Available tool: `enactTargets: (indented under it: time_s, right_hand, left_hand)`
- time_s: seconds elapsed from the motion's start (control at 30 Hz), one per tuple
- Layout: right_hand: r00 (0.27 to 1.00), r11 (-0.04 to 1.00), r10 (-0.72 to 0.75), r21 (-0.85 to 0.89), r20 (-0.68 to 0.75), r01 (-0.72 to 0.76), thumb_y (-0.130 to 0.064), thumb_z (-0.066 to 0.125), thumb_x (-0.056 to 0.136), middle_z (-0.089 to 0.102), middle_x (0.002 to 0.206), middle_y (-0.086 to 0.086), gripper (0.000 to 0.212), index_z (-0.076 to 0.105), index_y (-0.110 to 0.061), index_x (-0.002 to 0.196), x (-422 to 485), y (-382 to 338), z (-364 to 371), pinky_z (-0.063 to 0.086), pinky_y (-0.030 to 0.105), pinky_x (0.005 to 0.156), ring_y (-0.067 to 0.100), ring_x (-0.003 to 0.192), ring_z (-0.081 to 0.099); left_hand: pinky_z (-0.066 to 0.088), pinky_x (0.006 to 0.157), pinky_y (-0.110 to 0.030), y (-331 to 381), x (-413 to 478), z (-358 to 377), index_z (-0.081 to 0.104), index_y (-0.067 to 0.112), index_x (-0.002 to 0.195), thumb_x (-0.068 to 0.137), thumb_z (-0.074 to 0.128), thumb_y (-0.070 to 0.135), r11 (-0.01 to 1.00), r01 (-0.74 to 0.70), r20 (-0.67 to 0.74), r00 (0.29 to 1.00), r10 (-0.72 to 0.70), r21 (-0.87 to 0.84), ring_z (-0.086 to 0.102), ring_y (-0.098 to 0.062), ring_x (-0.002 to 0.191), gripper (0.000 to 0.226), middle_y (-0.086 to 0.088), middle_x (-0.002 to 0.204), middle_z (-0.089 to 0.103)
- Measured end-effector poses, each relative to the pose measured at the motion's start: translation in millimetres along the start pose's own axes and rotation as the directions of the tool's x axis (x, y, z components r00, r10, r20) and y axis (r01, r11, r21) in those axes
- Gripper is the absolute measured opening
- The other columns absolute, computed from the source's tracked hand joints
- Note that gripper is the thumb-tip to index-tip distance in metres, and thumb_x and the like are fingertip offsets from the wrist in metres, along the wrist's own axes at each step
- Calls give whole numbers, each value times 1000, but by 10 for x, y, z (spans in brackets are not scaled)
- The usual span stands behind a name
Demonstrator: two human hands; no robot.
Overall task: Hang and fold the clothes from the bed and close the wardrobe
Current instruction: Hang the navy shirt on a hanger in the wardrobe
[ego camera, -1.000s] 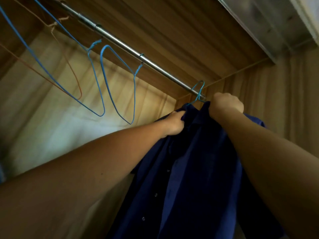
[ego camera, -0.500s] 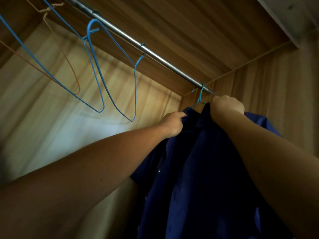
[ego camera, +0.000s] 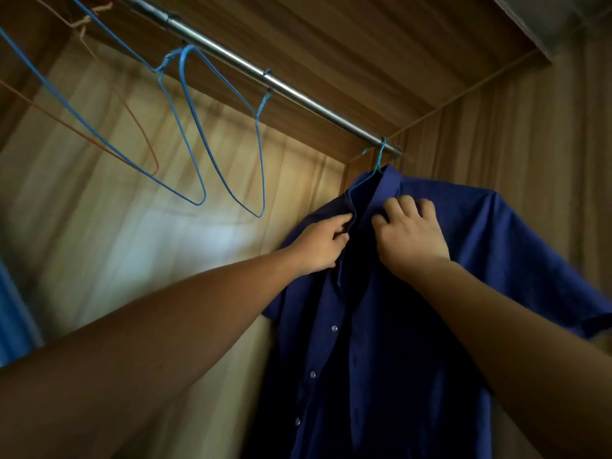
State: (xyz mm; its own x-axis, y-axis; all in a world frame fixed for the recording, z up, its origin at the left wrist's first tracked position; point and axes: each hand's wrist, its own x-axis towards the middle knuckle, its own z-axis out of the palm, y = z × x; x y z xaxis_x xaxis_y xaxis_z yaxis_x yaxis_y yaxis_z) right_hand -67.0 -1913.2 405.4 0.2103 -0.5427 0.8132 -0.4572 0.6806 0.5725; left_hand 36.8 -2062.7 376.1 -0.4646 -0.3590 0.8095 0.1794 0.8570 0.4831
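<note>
A dark blue short-sleeved button shirt (ego camera: 381,326) hangs inside the wardrobe on a blue wire hanger (ego camera: 379,160). The hanger's hook sits over the right end of the metal rail (ego camera: 265,77). My left hand (ego camera: 319,246) pinches the left edge of the shirt's open front just below the collar. My right hand (ego camera: 410,233) grips the right side of the collar area, fingers curled into the cloth. The bed is out of view.
Several empty blue wire hangers (ego camera: 231,144) and an orange one (ego camera: 139,127) hang on the rail to the left. The wooden back wall (ego camera: 116,226) and right side wall (ego camera: 530,127) enclose the shirt. Something blue (ego camera: 13,309) shows at the far left edge.
The hanger's hook now rests on the rail alone. My right hand came down from beside the hook to the collar. The shirt now hangs spread, its right sleeve showing.
</note>
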Motion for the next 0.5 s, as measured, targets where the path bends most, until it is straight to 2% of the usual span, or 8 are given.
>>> enactTargets:
  time_s: [0.07, 0.1, 0.13, 0.2, 0.27, 0.33, 0.4, 0.5]
  right_hand:
    - [999, 988, -38, 154, 28, 33, -32, 49, 95, 54, 117, 10, 30, 65, -18, 117, -131, -98, -39, 38, 48, 92, 35, 109, 48]
    - [992, 956, -56, 293, 116, 19, -36, 50, 96, 55, 116, 8, 29, 64, -21, 117, -185, -167, -68, 43, 45, 88, 33, 108, 51]
    - [967, 899, -88, 437, 241, -28, -40, 51, 96, 57, 114, 5, 27, 64, -24, 114, -228, -250, -106, 48, 43, 86, 30, 105, 54]
    - [871, 761, -181, 626, 456, -169, -47, 56, 94, 65, 105, 0, 24, 67, -27, 101, -310, -428, -133, 54, 41, 82, 23, 96, 61]
    - [805, 653, -242, 705, 542, -278, -49, 61, 92, 69, 93, -1, 26, 70, -24, 90, -426, -625, -111, 56, 35, 70, 17, 82, 65]
    - [758, 591, -277, 726, 591, -350, -48, 63, 91, 68, 91, 0, 26, 70, -22, 90, -558, -840, -74, 61, 36, 59, 19, 78, 67]
    - [706, 554, -325, 731, 630, -397, -47, 63, 90, 66, 94, 3, 29, 69, -19, 96, -695, -1087, -48, 63, 42, 58, 23, 83, 67]
    - [662, 522, -389, 745, 641, -416, -46, 64, 88, 64, 94, 2, 27, 68, -20, 96, -894, -1512, -50, 63, 42, 54, 24, 82, 66]
  left_hand:
    - [62, 72, -36, -36, -160, -52, 38, 29, 152, 104, 45, 20, 995, 94, 39, 995, -92, -33, 63, -18, 100, 49, 4, 115, 62]
    - [62, 72, -38, -75, -251, -103, 42, 25, 150, 103, 45, 18, 991, 135, 43, 990, -136, 9, 63, -20, 94, 47, 1, 110, 64]
    - [61, 75, -40, -121, -348, -176, 48, 20, 145, 102, 46, 17, 981, 162, 43, 985, -167, 102, 64, -23, 92, 43, -6, 109, 66]
    - [56, 86, -36, -219, -566, -350, 60, 14, 133, 99, 51, 18, 908, 183, 42, 976, -214, 377, 65, -30, 102, 35, -14, 120, 67]
    - [56, 85, -33, -318, -832, -506, 66, 13, 124, 98, 51, 17, 799, 218, 83, 945, -316, 560, 65, -32, 106, 31, -12, 125, 65]
    - [60, 79, -39, -418, -1105, -635, 65, 11, 124, 98, 48, 18, 690, 250, 139, 879, -455, 679, 67, -34, 96, 32, -13, 124, 62]
    - [61, 74, -39, -532, -1378, -753, 63, 10, 125, 98, 48, 21, 552, 244, 148, 807, -571, 797, 67, -32, 92, 33, -14, 124, 61]
    - [53, 56, -27, -732, -1787, -925, 63, 4, 124, 98, 51, 26, 402, 239, 130, 701, -702, 884, 65, -30, 95, 36, -14, 126, 61]
